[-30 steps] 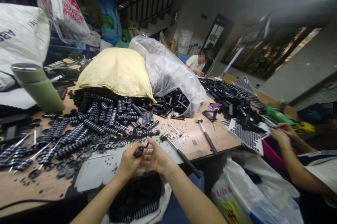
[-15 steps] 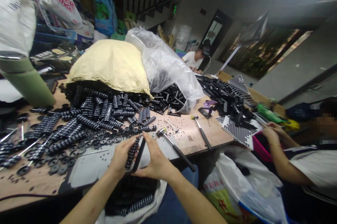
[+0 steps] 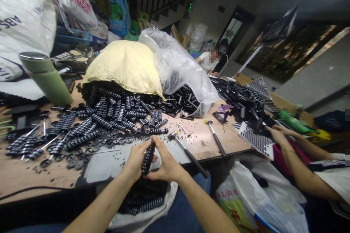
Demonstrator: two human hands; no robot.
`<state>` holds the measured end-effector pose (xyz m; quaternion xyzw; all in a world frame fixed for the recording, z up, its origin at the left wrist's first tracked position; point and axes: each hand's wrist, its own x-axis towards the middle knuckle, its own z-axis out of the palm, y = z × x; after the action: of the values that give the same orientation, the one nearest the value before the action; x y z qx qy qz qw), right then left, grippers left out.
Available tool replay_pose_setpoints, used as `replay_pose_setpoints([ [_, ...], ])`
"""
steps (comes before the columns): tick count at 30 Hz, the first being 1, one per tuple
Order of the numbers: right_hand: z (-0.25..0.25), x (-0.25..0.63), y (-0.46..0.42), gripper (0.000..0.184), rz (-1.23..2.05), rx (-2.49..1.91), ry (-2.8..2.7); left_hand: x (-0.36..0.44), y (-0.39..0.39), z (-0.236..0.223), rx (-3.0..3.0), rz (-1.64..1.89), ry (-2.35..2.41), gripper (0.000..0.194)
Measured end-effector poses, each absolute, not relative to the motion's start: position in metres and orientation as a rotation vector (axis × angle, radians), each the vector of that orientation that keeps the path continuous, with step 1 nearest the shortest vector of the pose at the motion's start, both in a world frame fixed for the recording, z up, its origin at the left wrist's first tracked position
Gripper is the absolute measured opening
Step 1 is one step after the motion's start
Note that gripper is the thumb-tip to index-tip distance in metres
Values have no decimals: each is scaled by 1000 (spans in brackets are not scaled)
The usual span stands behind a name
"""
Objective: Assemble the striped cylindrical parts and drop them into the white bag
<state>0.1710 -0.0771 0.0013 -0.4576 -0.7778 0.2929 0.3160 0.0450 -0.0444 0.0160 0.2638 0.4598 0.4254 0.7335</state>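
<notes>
Over the table's front edge, my left hand (image 3: pixel 137 160) and my right hand (image 3: pixel 167 163) are closed on one black, white-dotted roller-like piece (image 3: pixel 148 159) from opposite sides. It stands tilted, its upper end between my fingertips and its lower end by my right thumb. A black strip seems pressed along its right side, partly hidden by my fingers. Below my hands hangs an open white sack (image 3: pixel 171 198) with similar dotted rollers (image 3: pixel 153 204) inside. A heap of dotted rollers (image 3: pixel 117 111) and loose black discs (image 3: pixel 109 140) lies beyond my left hand.
Two hammers, a near one (image 3: pixel 188 154) and a farther one (image 3: pixel 215 137), lie to the right. A thin metal rod (image 3: pixel 105 151) rests at left. Behind are a yellow sack (image 3: pixel 123 65), clear plastic (image 3: pixel 186 69) and a green bottle (image 3: pixel 47 80). A co-worker's arm (image 3: pixel 298 167) works at right.
My hands have come closer together, bringing the black strip from my right hand against the dotted roller in my left. The view has shifted slightly left.
</notes>
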Motion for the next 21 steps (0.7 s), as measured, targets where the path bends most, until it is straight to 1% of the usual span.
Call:
replay_pose_setpoints([
  [7, -3, 166, -80, 107, 762, -1273, -1944, 47, -42, 3, 601, 844, 1028, 18],
  [9, -8, 164, -80, 105, 753, -1295, -1920, 46, -41, -3, 697, 829, 1064, 20],
  [11, -16, 161, -79, 105, 733, -1348, -1890, 45, -42, -13, 990, 886, 1126, 25],
  [14, -33, 157, -78, 100, 660, -1463, -1855, 43, -47, -34, 1700, 999, 1185, 39],
  [16, -41, 160, -79, 94, 594, -1531, -1875, 41, -49, -48, 2093, 960, 1185, 45],
  [18, -43, 174, -83, 89, 475, -1661, -1897, 35, -49, -57, 2369, 856, 1133, 44],
  [20, -39, 198, -89, 77, 241, -1938, -1841, 28, -46, -58, 2588, 747, 1038, 42],
  [21, -36, 212, -92, 64, 94, -2112, -1782, 24, -44, -56, 2680, 699, 1002, 41],
])
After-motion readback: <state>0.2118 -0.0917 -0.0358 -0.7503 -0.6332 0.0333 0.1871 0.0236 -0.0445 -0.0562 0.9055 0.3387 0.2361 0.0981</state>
